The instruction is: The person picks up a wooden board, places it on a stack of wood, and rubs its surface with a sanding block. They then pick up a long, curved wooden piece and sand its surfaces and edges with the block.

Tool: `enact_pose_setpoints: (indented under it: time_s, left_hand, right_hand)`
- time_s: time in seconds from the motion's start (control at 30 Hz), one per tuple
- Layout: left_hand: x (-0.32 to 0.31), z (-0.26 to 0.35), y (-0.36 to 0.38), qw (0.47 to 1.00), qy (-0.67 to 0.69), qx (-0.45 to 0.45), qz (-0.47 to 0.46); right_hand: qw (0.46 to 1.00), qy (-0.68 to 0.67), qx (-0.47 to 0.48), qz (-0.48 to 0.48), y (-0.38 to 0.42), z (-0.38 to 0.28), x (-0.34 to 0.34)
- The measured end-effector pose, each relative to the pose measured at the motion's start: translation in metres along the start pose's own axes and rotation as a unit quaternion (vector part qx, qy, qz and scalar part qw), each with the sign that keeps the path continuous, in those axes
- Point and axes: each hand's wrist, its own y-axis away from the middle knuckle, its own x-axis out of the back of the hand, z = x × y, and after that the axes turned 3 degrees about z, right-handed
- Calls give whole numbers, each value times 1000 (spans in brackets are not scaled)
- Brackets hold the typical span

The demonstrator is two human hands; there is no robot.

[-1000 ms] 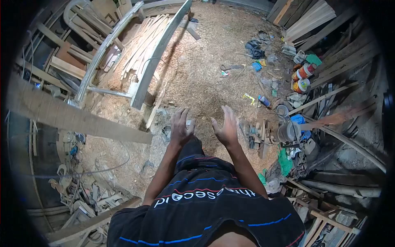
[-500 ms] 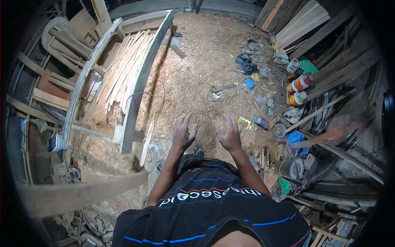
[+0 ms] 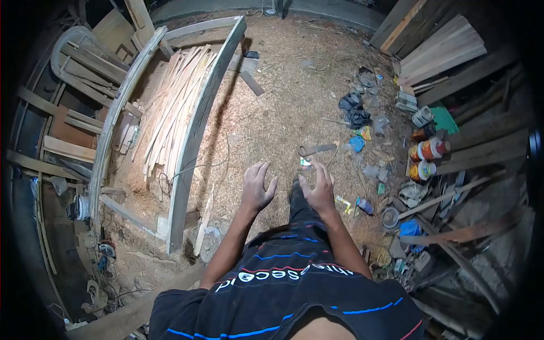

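Note:
My left hand [image 3: 258, 187] is raised in front of my body over the sawdust-covered floor [image 3: 272, 113], fingers apart and holding nothing. Level with it on the right, my right hand [image 3: 318, 187] is also empty, its thumb and fingers spread. A gap separates the two hands. Just beyond my right hand lie a small bright wrapper [image 3: 305, 163] and a dark curved strip [image 3: 317, 149] on the floor. My dark-clothed leg [image 3: 302, 207] shows between my forearms.
A wooden frame [image 3: 195, 124] stands at the left around a pile of thin strips [image 3: 178, 107]. Paint tubs [image 3: 433, 148], a black plastic bag [image 3: 355, 110] and boards [image 3: 445, 51] are at the right. A beam [image 3: 141, 303] crosses the lower left.
The view has shifted forward, and the floor objects sit differently in it. One leg is now stretched forward between the hands. Both hands stay raised and open.

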Motion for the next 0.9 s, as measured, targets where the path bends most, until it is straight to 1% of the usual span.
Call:
enact_pose_setpoints:
  time_s: [0.07, 0.13, 0.23, 0.4, 0.57, 0.67, 0.9]
  left_hand:
    - [-15, -4, -43, 1000, -5, 12, 5]
    - [-26, -5, -101, 1000, -13, 11, 24]
    - [-32, 10, -178, 999, -15, 14, 38]
    - [-53, 7, -280, 997, -6, 35, 75]
    - [-93, -23, -352, 994, -20, 62, 84]
    - [-114, -46, -406, 994, -29, 57, 86]
    - [-157, -125, -579, 994, -16, 52, 93]
  right_hand:
    - [1000, -20, -4, -20, -48, 11, -1]
    - [999, -22, 20, -23, -107, 22, 0]
    - [998, -16, 44, -38, -185, 25, 15]
    - [995, -10, 77, -60, -302, 38, 17]
    - [995, -13, 81, -64, -401, 56, -4]
    - [994, -16, 92, -50, -463, 74, -24]
    - [996, -1, 80, -31, -635, 119, -90]
